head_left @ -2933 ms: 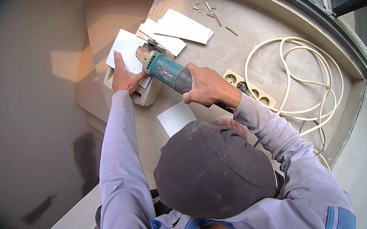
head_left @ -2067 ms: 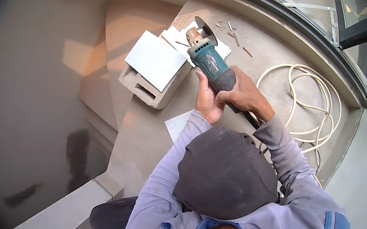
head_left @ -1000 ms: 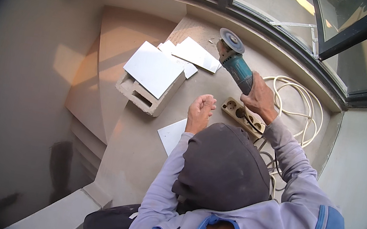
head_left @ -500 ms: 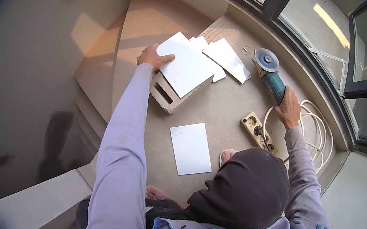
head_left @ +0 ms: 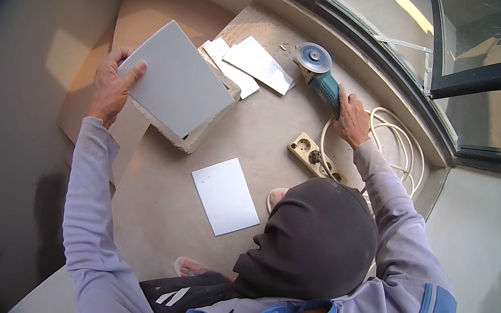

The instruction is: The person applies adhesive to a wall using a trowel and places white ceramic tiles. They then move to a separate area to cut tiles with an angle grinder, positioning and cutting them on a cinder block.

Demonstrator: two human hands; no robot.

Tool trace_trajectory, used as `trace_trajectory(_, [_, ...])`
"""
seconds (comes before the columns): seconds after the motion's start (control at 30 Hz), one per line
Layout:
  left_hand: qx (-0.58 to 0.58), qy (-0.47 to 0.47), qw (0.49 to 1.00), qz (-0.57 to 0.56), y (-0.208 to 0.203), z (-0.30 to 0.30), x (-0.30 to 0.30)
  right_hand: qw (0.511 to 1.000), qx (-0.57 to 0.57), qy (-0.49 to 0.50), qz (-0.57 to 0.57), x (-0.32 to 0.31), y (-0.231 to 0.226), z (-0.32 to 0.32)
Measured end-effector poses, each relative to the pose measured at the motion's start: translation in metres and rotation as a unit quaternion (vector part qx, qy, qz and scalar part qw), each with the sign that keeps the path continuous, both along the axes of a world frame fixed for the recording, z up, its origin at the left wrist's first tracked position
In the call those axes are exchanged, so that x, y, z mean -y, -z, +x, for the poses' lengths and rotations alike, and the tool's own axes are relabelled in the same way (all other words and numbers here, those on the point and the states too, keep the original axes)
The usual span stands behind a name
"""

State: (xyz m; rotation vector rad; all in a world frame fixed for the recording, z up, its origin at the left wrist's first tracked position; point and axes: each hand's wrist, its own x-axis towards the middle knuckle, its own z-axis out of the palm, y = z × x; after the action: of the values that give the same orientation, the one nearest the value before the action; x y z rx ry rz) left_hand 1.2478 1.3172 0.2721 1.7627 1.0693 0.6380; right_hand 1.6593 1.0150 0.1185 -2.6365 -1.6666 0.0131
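My left hand (head_left: pixel 115 86) grips the left edge of a pale square tile (head_left: pixel 177 81), thumb on top and fingers underneath. The tile is tilted above a rough concrete block (head_left: pixel 215 119), covering much of it. At the right, my right hand (head_left: pixel 353 119) is wrapped round the rear of a teal angle grinder (head_left: pixel 325 85). The grinder lies on the floor, its disc (head_left: pixel 313 57) facing up and pointing away from me. Whether the disc is turning, I cannot tell. White cut tile pieces (head_left: pixel 259 64) lie between the block and the grinder.
Another white tile (head_left: pixel 226 197) lies flat on the floor nearer me. A cream power strip (head_left: pixel 306 150) with a plug in it and a coiled white cable (head_left: pixel 409 140) are at the right. Brown boards (head_left: pixel 176 8) lean far left; a dark window frame (head_left: pixel 403 76) runs along the far right.
My left hand has raised the tile from its flat place on the block, tilted it and drawn it left. My right hand still holds the grinder. The whole view has shifted.
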Motion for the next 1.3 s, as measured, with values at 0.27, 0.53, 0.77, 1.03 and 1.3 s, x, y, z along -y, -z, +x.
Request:
trace_trajectory(0.27, [-0.056, 0.260, 0.957, -0.113, -0.030, -0.017, 0.074, 0.995, -0.098, -0.030, -0.012, -0.002, -0.016, 0.015])
trace_trajectory(0.53, [-0.170, 0.331, 0.896, -0.242, 0.075, -0.040, 0.117, 0.994, -0.041, -0.098, -0.019, -0.031, -0.007, 0.038])
trace_trajectory(0.77, [-0.202, 0.293, 0.903, -0.242, 0.135, -0.023, 0.145, 0.994, -0.024, -0.101, 0.031, -0.064, 0.020, 0.043])
trace_trajectory(1.03, [-0.243, 0.221, 0.916, -0.230, 0.160, -0.017, 0.161, 0.984, -0.006, -0.175, 0.030, -0.059, 0.026, 0.056])
trace_trajectory(1.3, [-0.238, 0.150, 0.936, -0.213, 0.175, -0.024, 0.183, 0.987, -0.034, -0.157, 0.026, -0.059, 0.023, 0.056])
